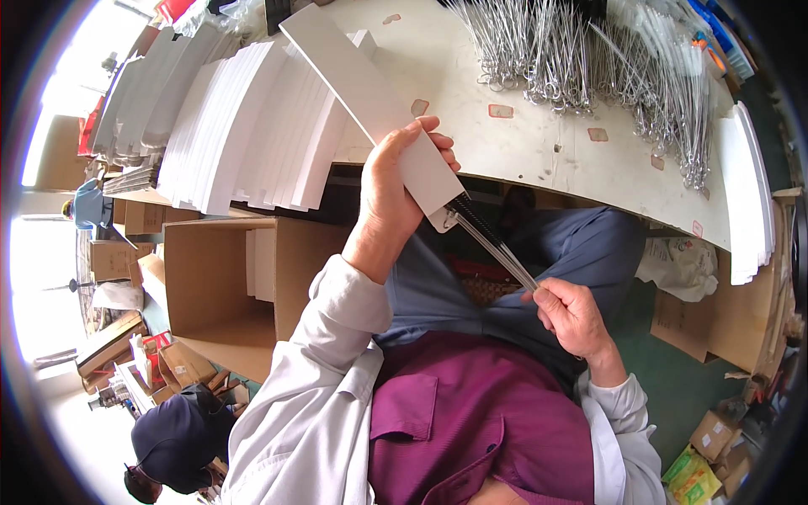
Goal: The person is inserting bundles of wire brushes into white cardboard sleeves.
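Note:
My left hand [395, 181] is wrapped round a long, narrow white box [358, 84], which slants from the table down toward my lap. At the box's lower end, a bundle of thin metal rods [498, 248] meets the mouth, with a dark ribbed part and a small wire loop beside it. I cannot tell how far the rods reach inside. My right hand [575, 318] is closed on the other end of the bundle, above my right thigh. Many similar ring-ended metal rods [539, 59] lie heaped on the table [471, 139].
Stacked white boxes [244, 126] stand at the table's left, with more white boxes [745, 198] at its right edge. An open cardboard carton [223, 252] holding white boxes sits by my left arm. At lower left, another person in a dark cap [181, 438] is near.

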`<state>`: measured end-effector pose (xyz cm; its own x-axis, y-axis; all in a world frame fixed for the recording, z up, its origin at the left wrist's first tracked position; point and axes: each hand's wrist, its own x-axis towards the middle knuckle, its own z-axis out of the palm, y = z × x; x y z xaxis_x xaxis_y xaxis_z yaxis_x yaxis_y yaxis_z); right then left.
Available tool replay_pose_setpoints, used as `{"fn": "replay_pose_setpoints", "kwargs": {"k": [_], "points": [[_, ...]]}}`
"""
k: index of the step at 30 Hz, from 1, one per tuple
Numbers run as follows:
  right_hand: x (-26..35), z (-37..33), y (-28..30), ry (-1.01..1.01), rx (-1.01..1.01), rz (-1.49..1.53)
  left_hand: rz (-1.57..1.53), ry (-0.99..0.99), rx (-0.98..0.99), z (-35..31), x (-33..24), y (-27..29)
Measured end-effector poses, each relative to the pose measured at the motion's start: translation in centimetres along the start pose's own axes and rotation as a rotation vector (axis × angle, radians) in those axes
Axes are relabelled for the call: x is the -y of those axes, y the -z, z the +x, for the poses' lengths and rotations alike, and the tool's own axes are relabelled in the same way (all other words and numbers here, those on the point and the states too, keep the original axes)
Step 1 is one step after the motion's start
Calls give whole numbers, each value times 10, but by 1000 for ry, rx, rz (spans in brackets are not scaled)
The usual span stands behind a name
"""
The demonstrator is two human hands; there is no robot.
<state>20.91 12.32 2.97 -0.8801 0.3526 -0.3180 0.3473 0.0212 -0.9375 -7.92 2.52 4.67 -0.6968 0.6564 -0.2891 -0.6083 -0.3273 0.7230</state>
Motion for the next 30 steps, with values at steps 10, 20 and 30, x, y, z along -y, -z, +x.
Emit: {"fn": "replay_pose_setpoints", "kwargs": {"k": [10, 20, 30], "points": [[14, 29, -3, -115, 74, 77, -41, 17, -5, -15, 35, -2], [27, 81, -18, -11, 147, 352, 85, -15, 129, -36, 58, -1], [31, 65, 18, -13, 233, 167, 1432, -214, 569, -108, -13, 6]]}}
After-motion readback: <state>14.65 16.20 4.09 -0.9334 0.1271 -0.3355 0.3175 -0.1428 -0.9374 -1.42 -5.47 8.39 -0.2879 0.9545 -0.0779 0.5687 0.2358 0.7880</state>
